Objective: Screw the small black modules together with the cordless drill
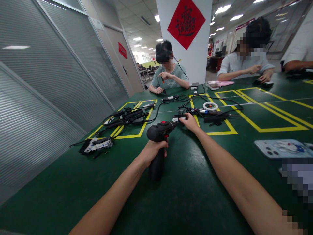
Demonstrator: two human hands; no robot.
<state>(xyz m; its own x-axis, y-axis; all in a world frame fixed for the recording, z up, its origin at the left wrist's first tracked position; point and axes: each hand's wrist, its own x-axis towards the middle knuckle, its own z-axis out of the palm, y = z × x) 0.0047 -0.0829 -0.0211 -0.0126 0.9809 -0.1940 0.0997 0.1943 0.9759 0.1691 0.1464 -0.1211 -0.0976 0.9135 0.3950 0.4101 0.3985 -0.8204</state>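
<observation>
My left hand [154, 150] is wrapped round the grip of a black cordless drill [158, 132] with red details. The drill stands upright over the table, its chuck pointing away to the right. In my right hand [190, 122] is the right end of a small black-and-white block [179, 118], pinched between thumb and fingers. The drill's tip lies right by the block's near left side; whether they touch I cannot tell. My right fingertips partly cover the block.
Black cables and tools [128, 117] lie heaped at left, with black-and-white packets [97, 145] nearer. Soldering tools [204, 112] and a white ring [210, 106] lie at right. A phone [281, 148] rests on the green table [186, 195]. Two people [168, 76] sit across; another sits far right.
</observation>
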